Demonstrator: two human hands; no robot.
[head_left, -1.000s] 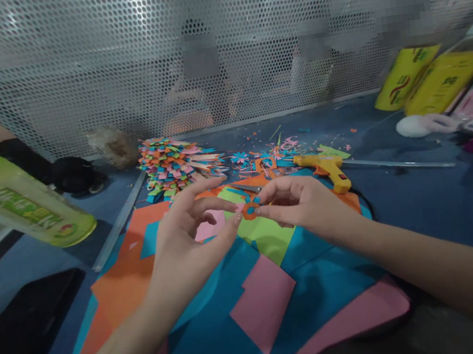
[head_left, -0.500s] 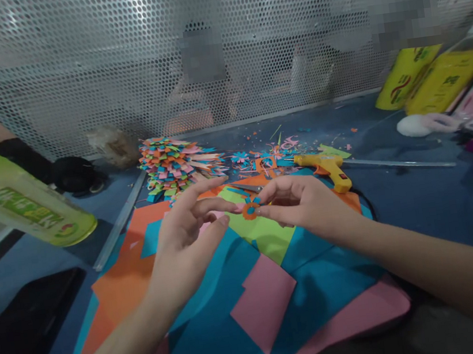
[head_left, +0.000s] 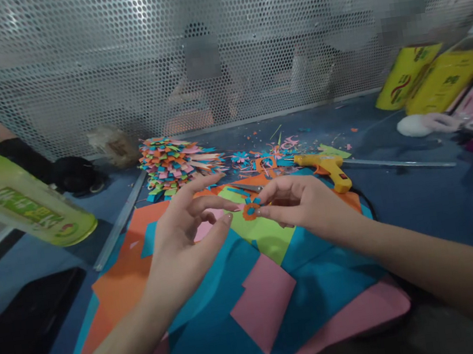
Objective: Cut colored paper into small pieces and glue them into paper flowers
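Between the thumb and fingers of my right hand is a small paper flower with a scalloped orange part and blue pieces. My left hand is just left of it, thumb and forefinger apart. Its forefinger tip reaches the flower's left edge; whether it touches, I cannot tell. Under both hands lie sheets of coloured paper, among them a green sheet, a pink piece and a large blue sheet. Behind the flower, scissors are partly hidden by my right hand.
A spiky cone of folded paper strips stands at the back left. Paper scraps and a yellow glue gun lie behind my right hand. A green-labelled bottle leans at left; yellow bottles stand at right. A perforated metal screen closes the back.
My left hand's fingers have spread a little wider, the thumb shifting slightly right. My right hand and the paper flower stay nearly still.
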